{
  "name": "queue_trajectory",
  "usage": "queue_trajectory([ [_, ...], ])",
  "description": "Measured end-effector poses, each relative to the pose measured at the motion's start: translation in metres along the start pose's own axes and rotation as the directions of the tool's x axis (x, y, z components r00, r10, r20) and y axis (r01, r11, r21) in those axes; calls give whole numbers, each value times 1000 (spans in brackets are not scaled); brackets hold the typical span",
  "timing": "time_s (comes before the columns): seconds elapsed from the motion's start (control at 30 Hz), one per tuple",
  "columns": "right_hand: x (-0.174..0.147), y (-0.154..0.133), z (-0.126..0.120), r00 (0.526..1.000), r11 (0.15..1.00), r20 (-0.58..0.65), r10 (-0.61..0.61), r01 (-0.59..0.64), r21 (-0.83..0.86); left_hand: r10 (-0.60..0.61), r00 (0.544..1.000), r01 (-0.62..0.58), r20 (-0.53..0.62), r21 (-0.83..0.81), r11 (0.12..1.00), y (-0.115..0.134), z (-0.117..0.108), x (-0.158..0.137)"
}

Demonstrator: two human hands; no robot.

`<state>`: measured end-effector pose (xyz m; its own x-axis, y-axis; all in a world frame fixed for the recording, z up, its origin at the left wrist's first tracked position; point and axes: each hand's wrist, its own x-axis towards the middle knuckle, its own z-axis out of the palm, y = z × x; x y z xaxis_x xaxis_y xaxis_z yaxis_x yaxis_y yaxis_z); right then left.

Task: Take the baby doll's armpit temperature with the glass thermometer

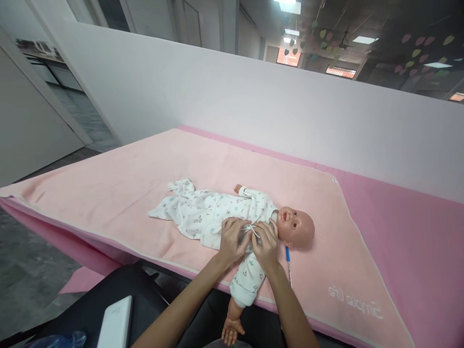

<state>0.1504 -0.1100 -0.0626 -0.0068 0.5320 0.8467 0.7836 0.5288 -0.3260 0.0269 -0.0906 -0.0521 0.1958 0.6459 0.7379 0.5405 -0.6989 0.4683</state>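
A baby doll (297, 229) lies on its back on a pale pink blanket (119, 164), its head to the right. It wears a white printed top (259, 200) and white printed trousers (197, 208). At the doll's chest, my left hand (232, 238) and my right hand (266, 241) pinch thin white ties of the top between their fingertips. The two hands almost touch, and the ties cross between them. One sleeved doll arm (248, 280) hangs toward me over the table edge; what the fingers cover at the chest is hidden.
Near the doll's head lies a thin blue-capped stick, maybe a thermometer (288, 256). A white partition (253, 101) rises behind the table. A white flat box-like device (115, 321) rests on a black chair (119, 285) at lower left.
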Motion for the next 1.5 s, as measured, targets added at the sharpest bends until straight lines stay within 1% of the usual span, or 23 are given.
queue_trajectory([
  [0.17, 1, -2, -1, 1000, 999, 14, 20, -21, 26, -38, 999, 38, -20, -4, 999, 1, 2, -1],
  [0.33, 1, -4, -2, 1000, 999, -12, -3, 4, 38, -43, 999, 43, -26, 24, 999, -1, 4, -2],
  [0.57, -2, -5, -1, 1000, 998, -21, 19, -18, 53, -35, 998, 38, -42, 77, 996, 1, 4, -2],
  [0.63, -2, -6, -1, 999, 999, -37, 23, -21, 43, -12, 998, 18, -55, 111, 994, 0, 3, 0],
  [0.73, 1, -7, -3, 998, 999, -58, 21, -20, 26, 28, 997, -12, -76, 208, 978, -6, 0, 5],
  [0.83, 2, -7, -6, 996, 998, -76, 50, -48, 27, 19, 996, 7, -84, 296, 955, -14, -3, 9],
  [0.9, 2, -6, -8, 993, 997, -90, 77, -74, 34, 5, 997, 21, -81, 316, 949, -20, -5, 9],
  [1.03, 0, -2, -6, 995, 997, -77, 67, -65, 33, 1, 999, 14, -48, 304, 953, -31, -16, 8],
  [1.17, 0, -1, -1, 998, 999, -58, 32, -32, 4, -45, 998, 59, -55, 297, 953, -47, -31, 7],
  [1.27, 0, 0, 0, 998, 1000, -55, 20, -20, -15, -25, 999, 30, -23, 269, 963, -55, -38, 5],
  [1.37, -2, 1, 0, 997, 999, -65, 37, -39, -27, 8, 1000, -11, 12, 222, 975, -55, -41, 4],
  [1.5, -6, 2, 1, 993, 996, -74, 88, -89, -21, 61, 998, -61, 5, 130, 990, -50, -42, 2],
])
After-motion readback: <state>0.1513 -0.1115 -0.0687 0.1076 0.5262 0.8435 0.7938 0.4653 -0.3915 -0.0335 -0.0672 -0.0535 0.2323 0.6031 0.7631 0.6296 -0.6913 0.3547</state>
